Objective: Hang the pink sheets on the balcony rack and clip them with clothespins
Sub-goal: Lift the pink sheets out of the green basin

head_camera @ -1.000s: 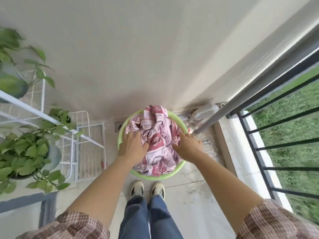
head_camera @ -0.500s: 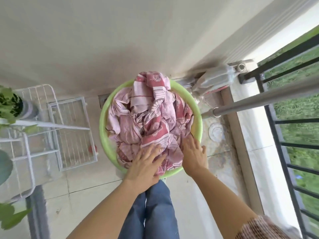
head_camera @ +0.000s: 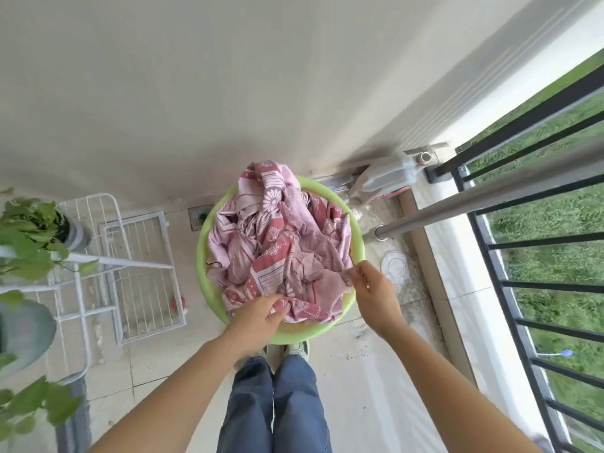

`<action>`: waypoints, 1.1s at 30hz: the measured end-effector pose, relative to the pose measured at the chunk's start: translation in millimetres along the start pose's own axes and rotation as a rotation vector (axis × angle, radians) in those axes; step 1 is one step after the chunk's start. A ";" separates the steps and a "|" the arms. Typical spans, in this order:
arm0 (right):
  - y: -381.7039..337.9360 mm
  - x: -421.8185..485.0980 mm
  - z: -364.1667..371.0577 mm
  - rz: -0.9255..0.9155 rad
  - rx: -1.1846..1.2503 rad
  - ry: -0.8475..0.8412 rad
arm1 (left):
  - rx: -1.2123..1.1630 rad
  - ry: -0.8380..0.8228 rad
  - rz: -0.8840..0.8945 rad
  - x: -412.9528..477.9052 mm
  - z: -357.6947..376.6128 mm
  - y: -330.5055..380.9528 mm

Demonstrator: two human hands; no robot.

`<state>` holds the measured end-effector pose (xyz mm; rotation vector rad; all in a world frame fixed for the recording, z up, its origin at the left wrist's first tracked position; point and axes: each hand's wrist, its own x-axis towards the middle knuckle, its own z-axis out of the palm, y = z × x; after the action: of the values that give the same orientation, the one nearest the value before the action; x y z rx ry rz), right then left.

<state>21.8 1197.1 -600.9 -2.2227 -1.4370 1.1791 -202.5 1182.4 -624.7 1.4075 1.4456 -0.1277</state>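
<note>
A crumpled heap of pink patterned sheets [head_camera: 281, 243] fills a round light-green basin [head_camera: 203, 243] on the balcony floor in front of my feet. My left hand [head_camera: 258, 317] grips a fold of the sheets at the basin's near edge. At the basin's right side, my right hand [head_camera: 376, 291] pinches another bit of the pink fabric. A grey metal rack pole [head_camera: 474, 206] runs from the basin's right side up toward the right. No clothespins are visible.
A black balcony railing [head_camera: 529, 289] with grass beyond runs along the right. A white wire rack [head_camera: 130, 256] and potted green plants [head_camera: 29, 230] stand at the left. A clear plastic jug [head_camera: 389, 178] lies behind the basin by the wall.
Both hands went from pressing on the heap to gripping folds of the sheet. The right hand shifted to the basin's right edge. The view moved up and back.
</note>
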 end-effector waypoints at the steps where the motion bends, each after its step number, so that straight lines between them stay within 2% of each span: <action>1: -7.9 -7.3 -9.3 -0.010 0.001 -0.001 | -0.006 -0.019 -0.031 -8.5 -4.3 5.9; 6: -45.2 -39.6 -43.4 -0.075 0.026 -0.030 | -0.033 -0.055 -0.128 -39.4 -14.6 25.7; 10: -88.4 -61.0 -71.8 -0.197 0.146 -0.011 | -0.182 0.022 -0.186 -61.9 -29.1 37.9; 13: -124.0 -71.7 -98.3 -0.251 0.296 0.009 | -0.259 0.101 -0.160 -74.4 -48.8 43.7; 17: -154.1 -80.2 -121.6 -0.103 0.578 -0.161 | -0.248 0.190 -0.134 -86.2 -70.6 52.2; 19: -167.2 -78.9 -125.9 -0.036 0.519 -0.104 | -0.230 0.246 -0.135 -89.2 -74.7 57.8; 21: -181.6 -78.0 -131.7 0.014 0.510 -0.041 | -0.204 0.378 -0.125 -98.5 -77.1 69.4; 23: -194.9 -77.9 -136.4 0.080 0.689 -0.069 | -0.241 0.493 0.035 -110.6 -75.4 81.6; 25: -206.3 -80.7 -137.6 0.151 0.887 -0.155 | -0.256 0.411 0.155 -120.6 -67.4 97.0; 27: -213.8 -83.8 -132.3 0.201 1.014 -0.248 | -0.175 0.292 0.138 -122.5 -55.0 110.6; 30: -218.6 -90.3 -128.5 0.183 1.146 -0.371 | -0.078 0.370 0.072 -113.3 -46.8 122.9; 33: -207.4 -90.2 -142.5 0.081 1.179 -0.396 | -0.255 0.397 0.098 -114.8 -61.1 123.6</action>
<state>-25.6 1251.6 -343.5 -1.2446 -0.4287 1.8747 -172.4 1186.0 -447.8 1.3350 1.6415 0.4062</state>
